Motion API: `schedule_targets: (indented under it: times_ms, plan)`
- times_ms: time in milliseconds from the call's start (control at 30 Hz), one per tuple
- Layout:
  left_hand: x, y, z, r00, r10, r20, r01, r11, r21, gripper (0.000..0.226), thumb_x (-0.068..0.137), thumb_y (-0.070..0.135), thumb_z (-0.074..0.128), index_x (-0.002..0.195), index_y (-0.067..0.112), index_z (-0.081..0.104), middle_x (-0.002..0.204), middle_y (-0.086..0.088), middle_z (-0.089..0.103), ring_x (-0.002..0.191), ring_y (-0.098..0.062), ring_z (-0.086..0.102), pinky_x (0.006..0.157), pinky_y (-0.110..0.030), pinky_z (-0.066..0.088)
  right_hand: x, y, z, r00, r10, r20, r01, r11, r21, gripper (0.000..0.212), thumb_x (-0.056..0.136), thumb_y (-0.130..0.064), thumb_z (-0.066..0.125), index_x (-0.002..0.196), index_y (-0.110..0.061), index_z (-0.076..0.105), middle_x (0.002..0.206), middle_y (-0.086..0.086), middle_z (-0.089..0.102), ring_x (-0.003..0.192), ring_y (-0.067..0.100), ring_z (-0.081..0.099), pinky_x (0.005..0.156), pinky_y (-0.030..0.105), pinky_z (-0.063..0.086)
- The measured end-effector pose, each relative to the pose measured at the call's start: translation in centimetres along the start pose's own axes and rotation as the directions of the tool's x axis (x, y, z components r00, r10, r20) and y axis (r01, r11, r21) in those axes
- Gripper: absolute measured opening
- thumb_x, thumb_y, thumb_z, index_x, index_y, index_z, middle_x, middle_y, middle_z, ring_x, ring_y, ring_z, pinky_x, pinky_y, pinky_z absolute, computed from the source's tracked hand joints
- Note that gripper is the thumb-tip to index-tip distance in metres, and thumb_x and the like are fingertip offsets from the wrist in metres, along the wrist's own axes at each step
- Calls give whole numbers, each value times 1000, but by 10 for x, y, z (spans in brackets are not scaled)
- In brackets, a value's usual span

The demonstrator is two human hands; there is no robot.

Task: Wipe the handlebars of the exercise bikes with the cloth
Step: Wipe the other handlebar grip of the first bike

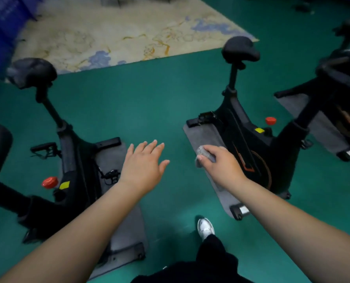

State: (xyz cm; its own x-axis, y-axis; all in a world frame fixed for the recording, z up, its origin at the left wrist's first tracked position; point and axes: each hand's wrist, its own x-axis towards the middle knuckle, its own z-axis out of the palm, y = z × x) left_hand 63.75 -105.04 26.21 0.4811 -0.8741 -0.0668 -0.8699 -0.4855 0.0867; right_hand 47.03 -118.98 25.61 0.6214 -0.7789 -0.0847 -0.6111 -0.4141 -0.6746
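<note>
Nearest, at 6 o'clock: a dark trouser leg (210, 256) and white shoe (205, 228) on green floor (159, 103). Reached forward over the floor, both bare forearms. Left hand (143, 166) released, fingers spread, holding nothing, over the gap between two bikes. Right hand (221, 162) clenched around a balled grey cloth (203, 153), above a grey mat (202, 133) under the right exercise bike (249, 139). Left exercise bike (72, 160) at 9 o'clock, on its own mat. Red knobs (50, 182) and yellow labels (64, 185) on both frames; writing too blurred to read. Black saddles (240, 49) toward 12 o'clock. Handlebars mostly out of view. Pale patterned rug (119, 33) at 12 o'clock; third bike (341, 78) at 2 o'clock.
</note>
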Motion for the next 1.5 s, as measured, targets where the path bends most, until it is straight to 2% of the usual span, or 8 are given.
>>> schedule_targets:
  times_ms: [200,467,567,667,800,1033,1167,1500]
  plan:
    - [27,-25,-14,947,-309,-92,305,951,-56,56,95,49,34,146,27,27,154,5,28,141,-19,23,115,-42,11,102,-45,12,939,-289,185,285,957,49,35,87,-37,60,122,-30,58,112,-2,57,102,10,52,82,19,33]
    - [-4,-48,-38,715,-676,-178,647,736,-197,50,92,40,48,139,25,41,147,3,41,133,-21,39,111,-42,29,162,-131,51,730,-550,406,492,835,248,32,83,-35,67,114,-29,59,104,-12,60,91,6,56,81,18,42]
    - [-29,-45,-59,614,-740,-274,679,672,-297,39,89,28,56,128,22,56,134,4,54,120,-19,53,100,-34,43,163,-172,69,650,-622,436,495,782,379,25,82,-33,68,105,-31,56,89,-21,54,78,-5,53,64,2,37]
    - [-41,-37,-98,483,-759,-436,675,641,-366,32,87,21,55,118,21,63,123,6,62,111,-17,58,96,-26,42,161,-224,79,542,-730,415,547,682,485,24,82,-34,68,102,-33,55,89,-19,54,79,-12,52,64,0,36]
    - [-48,-34,-153,380,-696,-609,648,671,-361,32,86,15,54,116,17,65,117,4,64,107,-13,57,98,-20,39,157,-291,82,411,-832,372,522,550,652,20,84,-31,67,100,-31,56,92,-11,60,80,0,59,72,18,48]
    - [-82,-42,-206,203,-701,-683,838,486,-249,31,84,16,59,114,19,66,105,14,55,102,-14,49,95,-7,26,134,-354,86,9,-907,421,406,388,827,21,84,-25,67,102,-32,57,96,2,65,81,14,64,69,26,53]
    - [-102,-43,-217,52,-750,-659,922,290,-258,28,85,22,57,112,22,66,104,12,59,100,-23,52,93,-23,34,117,-384,101,-246,-867,434,368,331,869,28,78,-33,72,103,-31,61,96,-12,63,90,9,62,77,24,51]
    - [-110,-8,-199,-541,-583,-606,838,-315,-446,29,84,27,55,110,23,68,110,6,66,106,-20,57,93,-45,45,72,-428,132,-723,-637,267,167,214,962,30,69,-38,69,99,-35,62,93,-15,66,90,3,63,79,13,49]
